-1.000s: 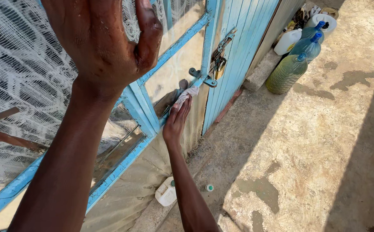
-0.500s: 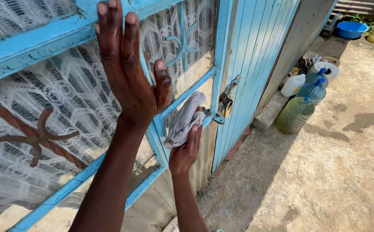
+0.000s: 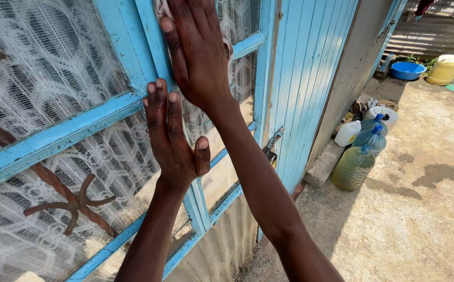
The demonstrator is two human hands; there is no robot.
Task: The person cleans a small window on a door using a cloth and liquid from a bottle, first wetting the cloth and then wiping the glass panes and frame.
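Note:
My left hand (image 3: 172, 136) lies flat, fingers together and pointing up, against the glass of a window with a light blue frame (image 3: 55, 138). Behind the glass hangs a white lace curtain (image 3: 44, 68). My right hand (image 3: 195, 47) reaches across above the left one and presses a pale cloth (image 3: 160, 7) against the upper pane. Only small edges of the cloth show around the fingers. A rusty metal grille ornament (image 3: 75, 201) sits behind the lower left pane.
Right of the window stands a blue plank door (image 3: 310, 78) with a hasp and padlock (image 3: 270, 151). Several plastic bottles (image 3: 355, 164) and a white jerrycan (image 3: 347, 133) stand by the wall on the concrete floor. Far back are a blue basin (image 3: 407, 70) and a yellow container (image 3: 443, 69).
My right hand rose with the cloth from the low pane near the padlock up to the top pane, crossing over my left arm. The camera tilted up; the left hand stays on the glass.

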